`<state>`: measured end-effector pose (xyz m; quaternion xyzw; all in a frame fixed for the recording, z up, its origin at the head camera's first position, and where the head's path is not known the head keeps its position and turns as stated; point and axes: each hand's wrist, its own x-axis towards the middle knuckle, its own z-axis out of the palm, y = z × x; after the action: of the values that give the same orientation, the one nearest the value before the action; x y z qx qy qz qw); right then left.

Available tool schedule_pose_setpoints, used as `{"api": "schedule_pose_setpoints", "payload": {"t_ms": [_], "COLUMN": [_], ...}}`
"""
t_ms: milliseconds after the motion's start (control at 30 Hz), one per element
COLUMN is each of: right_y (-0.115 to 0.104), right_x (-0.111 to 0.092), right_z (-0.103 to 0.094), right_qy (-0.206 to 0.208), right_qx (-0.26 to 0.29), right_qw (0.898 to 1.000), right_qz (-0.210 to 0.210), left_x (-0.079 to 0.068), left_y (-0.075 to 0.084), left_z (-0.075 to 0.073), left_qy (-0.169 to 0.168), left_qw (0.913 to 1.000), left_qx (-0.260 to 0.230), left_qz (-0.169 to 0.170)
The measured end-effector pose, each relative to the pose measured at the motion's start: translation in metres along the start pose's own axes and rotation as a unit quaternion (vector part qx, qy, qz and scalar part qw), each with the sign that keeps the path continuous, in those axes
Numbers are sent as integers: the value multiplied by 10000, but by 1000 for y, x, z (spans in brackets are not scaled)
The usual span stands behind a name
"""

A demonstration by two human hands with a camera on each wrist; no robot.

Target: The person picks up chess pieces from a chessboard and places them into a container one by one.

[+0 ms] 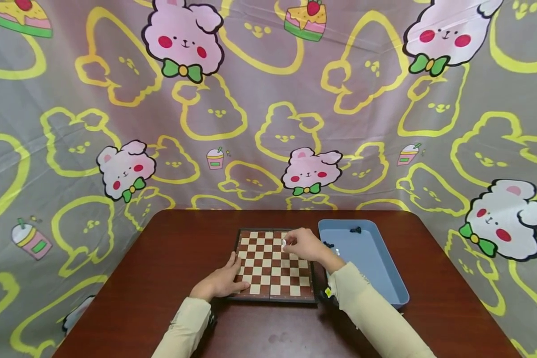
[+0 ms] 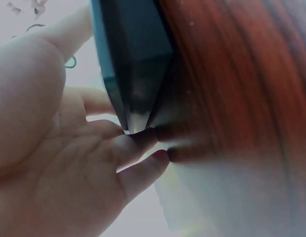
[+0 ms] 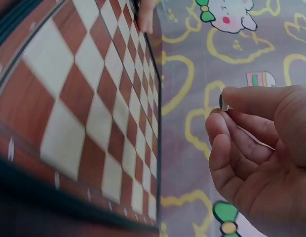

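A folding chessboard point(image 1: 275, 266) with brown and cream squares lies on the dark wood table. My right hand point(image 1: 305, 244) is raised over its far right part and pinches a small white chess piece point(image 1: 284, 242) between thumb and fingertips. In the right wrist view the white piece point(image 3: 224, 101) shows a dark round base; most of it is hidden by the fingers. My left hand point(image 1: 221, 278) rests at the board's left edge, thumb over the near left corner. In the left wrist view its fairly straight fingers point(image 2: 143, 173) touch the dark board rim point(image 2: 135, 64) and the table.
A blue tray point(image 1: 387, 258) stands right of the board, partly behind my right forearm. In it lie a black chess piece point(image 1: 355, 229) at the far end and a few dark and white pieces near its left wall. A patterned curtain point(image 1: 250, 124) hangs behind the table.
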<state>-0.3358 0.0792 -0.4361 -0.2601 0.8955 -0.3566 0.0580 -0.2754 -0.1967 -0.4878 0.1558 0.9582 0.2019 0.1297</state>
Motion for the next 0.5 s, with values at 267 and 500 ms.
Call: {"api": "schedule_pose_setpoints", "payload": {"t_ms": [267,500], "right_y": [25,54], "right_x": [-27,-49], "right_z": [-30,-52], "right_qy": [125,152], "right_qx": [1,52], "right_qw": [9999,9997], "right_qz": [107,158], "left_x": [1,1], "left_y": [-2,-2], "left_z": [3,2], "left_qy": [-41,-22], "left_qw": [9999,9998], "left_qx": [-102,-172], "left_qz": [-46,-35]}}
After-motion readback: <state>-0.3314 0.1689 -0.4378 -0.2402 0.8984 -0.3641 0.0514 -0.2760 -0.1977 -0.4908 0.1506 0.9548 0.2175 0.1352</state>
